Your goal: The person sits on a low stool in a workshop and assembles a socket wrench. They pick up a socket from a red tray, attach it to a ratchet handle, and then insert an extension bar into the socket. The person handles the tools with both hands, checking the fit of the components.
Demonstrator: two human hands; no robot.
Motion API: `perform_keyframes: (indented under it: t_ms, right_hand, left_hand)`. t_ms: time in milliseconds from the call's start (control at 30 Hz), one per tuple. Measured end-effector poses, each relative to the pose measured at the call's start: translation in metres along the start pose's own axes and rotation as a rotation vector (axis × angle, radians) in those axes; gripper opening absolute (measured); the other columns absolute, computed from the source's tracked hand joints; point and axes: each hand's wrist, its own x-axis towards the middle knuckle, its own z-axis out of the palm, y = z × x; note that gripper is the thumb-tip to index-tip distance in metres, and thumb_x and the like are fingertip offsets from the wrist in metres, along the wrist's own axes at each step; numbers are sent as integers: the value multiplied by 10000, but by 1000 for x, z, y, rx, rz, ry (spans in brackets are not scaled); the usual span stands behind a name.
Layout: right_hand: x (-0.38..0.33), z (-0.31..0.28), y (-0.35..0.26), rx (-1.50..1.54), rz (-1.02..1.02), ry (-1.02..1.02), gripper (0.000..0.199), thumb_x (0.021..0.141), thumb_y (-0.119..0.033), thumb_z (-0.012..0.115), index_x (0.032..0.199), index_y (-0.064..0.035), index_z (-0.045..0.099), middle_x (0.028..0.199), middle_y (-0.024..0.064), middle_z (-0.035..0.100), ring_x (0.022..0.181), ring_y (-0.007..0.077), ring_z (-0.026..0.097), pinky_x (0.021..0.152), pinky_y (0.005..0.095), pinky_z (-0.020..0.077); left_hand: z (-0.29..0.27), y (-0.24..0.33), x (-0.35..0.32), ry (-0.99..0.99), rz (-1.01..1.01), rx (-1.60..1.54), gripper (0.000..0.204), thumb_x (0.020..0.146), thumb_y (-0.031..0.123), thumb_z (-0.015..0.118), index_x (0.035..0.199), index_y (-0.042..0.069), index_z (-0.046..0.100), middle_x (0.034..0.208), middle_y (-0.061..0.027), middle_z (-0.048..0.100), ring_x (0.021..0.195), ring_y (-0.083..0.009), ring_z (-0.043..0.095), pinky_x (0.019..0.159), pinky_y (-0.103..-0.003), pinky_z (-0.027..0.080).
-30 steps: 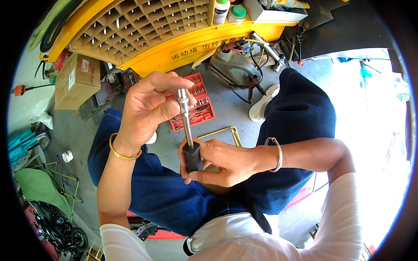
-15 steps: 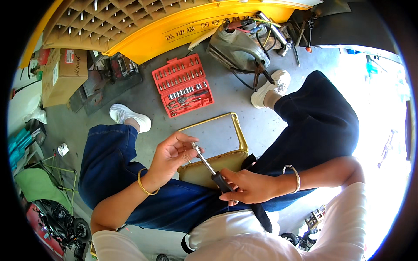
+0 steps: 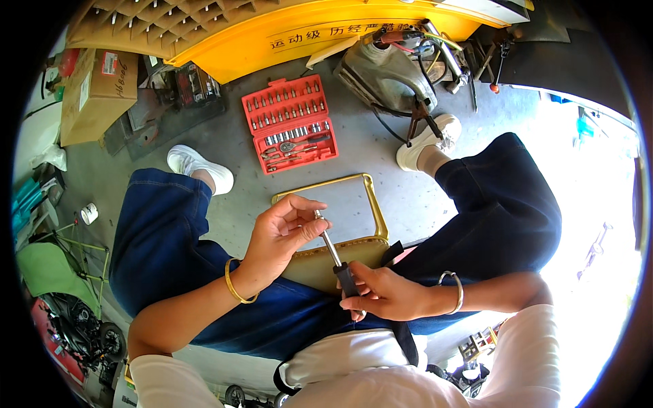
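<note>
A: Right hand [image 3: 384, 296] closed around the dark handle of a screwdriver-like tool [image 3: 338, 262], near the lap, shaft slanting up and to the left.

B: And the left hand [image 3: 282, 234]?

A: Fingers curled, thumb and forefinger pinching the metal tip of the shaft. Nothing else held.

B: Different from a second ago?

A: Yes. Then raised high and nearly upright in front of the chest; half a second ago already lowered and tilted. Now down over the thighs, just above the gold-framed seat [image 3: 354, 224], with the same two-handed grip. Likely means fiddling with the tip, maybe seating a bit, rather than driving anything.

B: Further out?

A: Red socket set [image 3: 290, 124] lying open on the grey floor, farther off. Beyond that, a yellow rack [image 3: 320, 34]. Cardboard box [image 3: 98, 92] far left, grey engine part [image 3: 384, 75] far right.
</note>
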Motion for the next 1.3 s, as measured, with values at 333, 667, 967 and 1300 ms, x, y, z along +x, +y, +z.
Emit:
perform_keyframes:
  t_ms: [333,667,967,1300]
  right_hand:
    - [32,35,14,93,-15,55,259,975,-123,501,1147,23,376,792,69,550,651,129,577,599,261,490]
    - [55,50,5,175,1,103,315,984,-158,488,1204,19,349,817,72,552,653,135,574,588,267,489]
    - [74,58,24,279,-66,101,232,974,-154,486,1016,12,330,775,110,566,607,162,608,496,283,551]
    - [72,63,41,356,-24,73,249,971,-146,486,1080,17,332,806,106,564,618,154,606,521,287,569]
  left_hand:
    - [-21,-14,-12,141,-3,-9,207,892,42,619,1092,7,578,945,-59,628,911,-139,630,830,-264,488]
    - [-29,-9,-12,198,38,61,232,906,98,615,1114,5,578,904,-58,628,846,-121,606,804,-273,471]
    - [-37,-34,-13,218,-118,16,218,946,187,570,1125,65,543,903,-30,594,834,-105,568,787,-273,453]
    - [-39,-42,-16,197,-267,-15,193,945,189,571,1106,84,550,928,-21,588,873,-103,569,830,-273,459]
